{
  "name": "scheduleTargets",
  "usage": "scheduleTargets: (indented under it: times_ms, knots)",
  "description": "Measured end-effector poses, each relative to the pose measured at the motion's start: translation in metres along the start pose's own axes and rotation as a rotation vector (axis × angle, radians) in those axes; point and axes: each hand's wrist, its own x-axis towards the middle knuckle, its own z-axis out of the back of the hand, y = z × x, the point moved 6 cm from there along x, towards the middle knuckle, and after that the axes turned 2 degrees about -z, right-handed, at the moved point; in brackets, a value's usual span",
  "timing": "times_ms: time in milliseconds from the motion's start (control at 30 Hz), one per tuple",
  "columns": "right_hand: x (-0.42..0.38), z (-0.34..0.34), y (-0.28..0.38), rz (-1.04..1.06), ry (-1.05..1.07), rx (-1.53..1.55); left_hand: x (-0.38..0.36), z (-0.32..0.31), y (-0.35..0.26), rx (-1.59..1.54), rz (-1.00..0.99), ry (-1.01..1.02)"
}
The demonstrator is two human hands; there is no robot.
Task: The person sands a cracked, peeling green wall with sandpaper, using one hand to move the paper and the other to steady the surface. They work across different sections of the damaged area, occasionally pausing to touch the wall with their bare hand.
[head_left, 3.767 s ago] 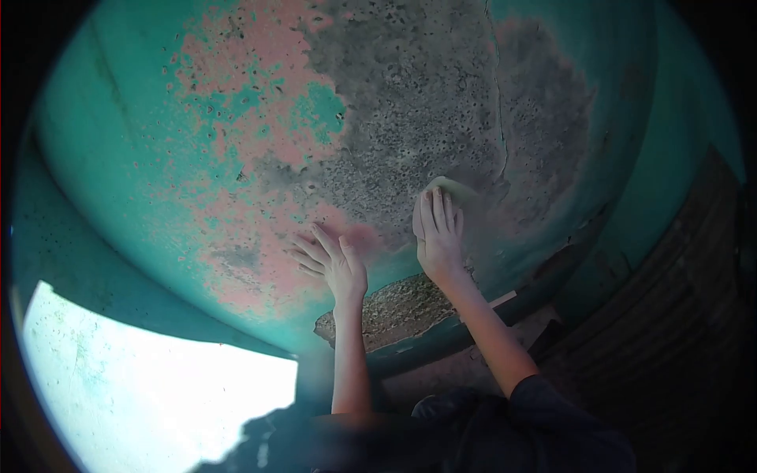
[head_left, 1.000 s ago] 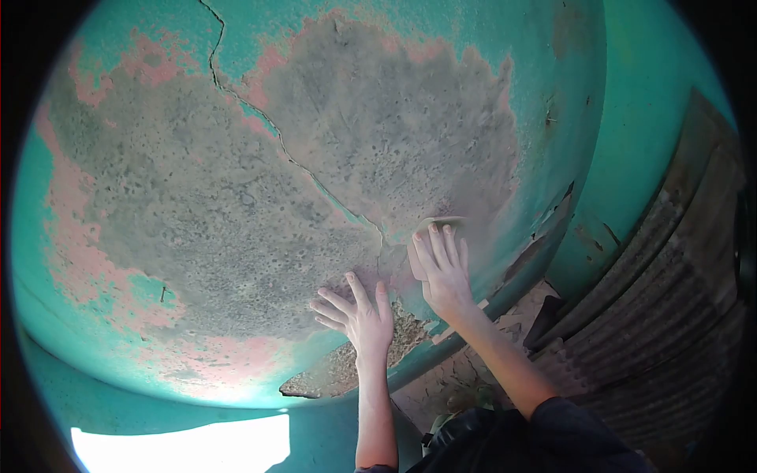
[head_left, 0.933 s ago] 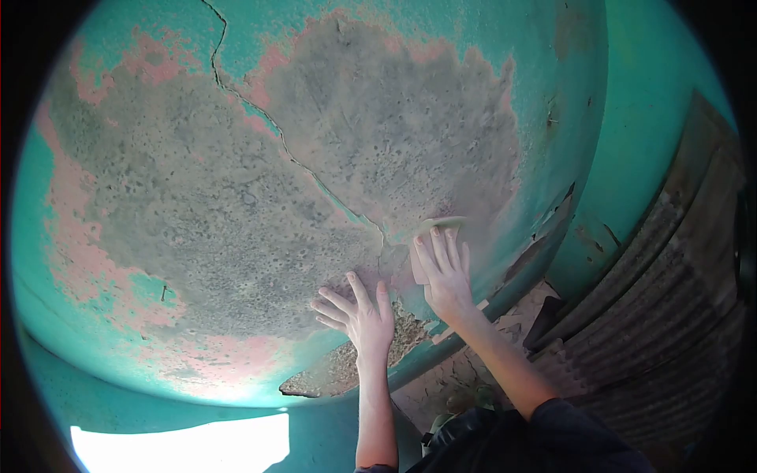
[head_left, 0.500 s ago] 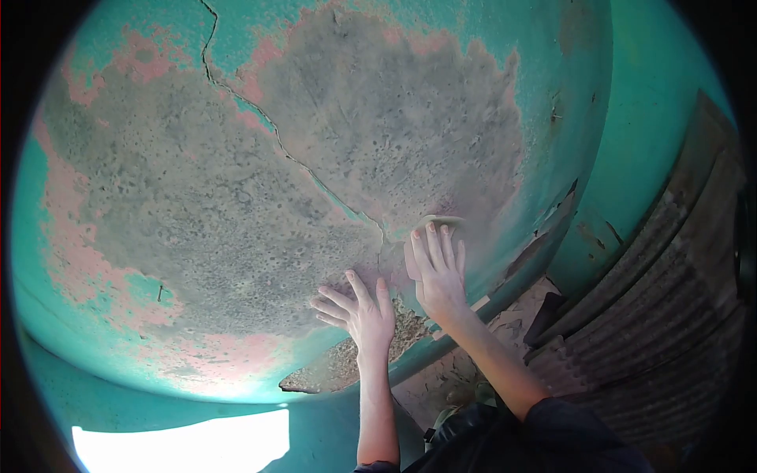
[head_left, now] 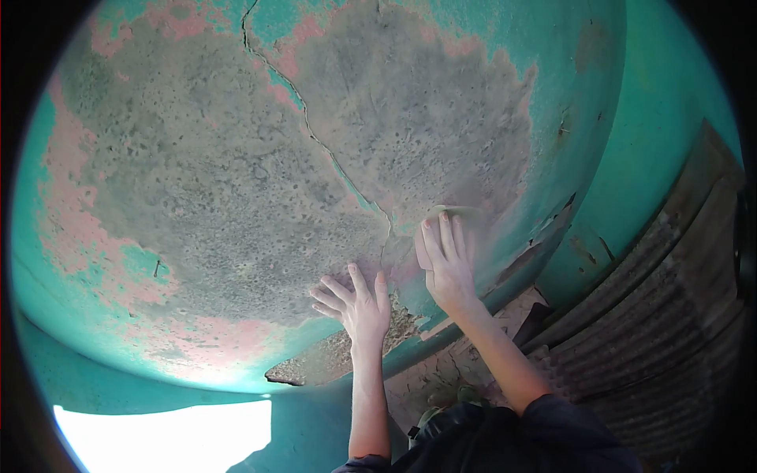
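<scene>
A wall (head_left: pixel 205 173) with turquoise paint shows a large bare grey patch edged in pink. My left hand (head_left: pixel 365 312) lies against the lower part of this patch, fingers spread, with nothing held. To its right, my right hand (head_left: pixel 452 276) presses a pale folded sheet of sandpaper (head_left: pixel 423 251) flat on the wall. The sheet's edges stick out above the fingertips and beside the index finger; the rest is hidden under the palm. White dust coats both hands, and some haze hangs around the right one.
A jagged crack (head_left: pixel 307 130) runs down the wall toward my hands. Below them, plaster has broken away, baring a rough strip (head_left: pixel 323 363). A nail (head_left: pixel 157 269) sticks out at left. Corrugated sheets (head_left: pixel 646 315) lean at right, and a bright opening (head_left: pixel 165 437) lies lower left.
My right hand has shifted slightly right and up with the sandpaper. My left hand stays spread on the wall. The view has tilted a little, moving the crack right.
</scene>
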Motion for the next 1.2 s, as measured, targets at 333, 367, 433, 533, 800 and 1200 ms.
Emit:
scheduleTargets:
  times_ms: [333,367,433,533,800,1200]
  knots:
    - [0.016,0.009,0.013,0.036,-0.038,0.014,0.001,0.009,-0.005,-0.076,-0.006,-0.029]
    - [0.026,0.015,0.02,0.038,-0.035,0.018,0.001,0.009,-0.005,-0.076,-0.005,-0.025]
    - [0.043,0.029,0.037,0.1,-0.104,0.106,0.001,0.009,-0.005,-0.087,-0.014,-0.035]
    - [0.031,0.019,0.036,0.131,-0.073,0.099,0.0,0.01,-0.003,-0.101,-0.025,-0.04]
    - [0.046,0.027,0.07,0.148,-0.09,0.114,-0.003,0.015,-0.003,-0.132,-0.046,-0.025]
    - [0.025,0.004,0.105,0.092,0.005,-0.01,-0.027,0.046,0.014,-0.317,-0.217,-0.389]
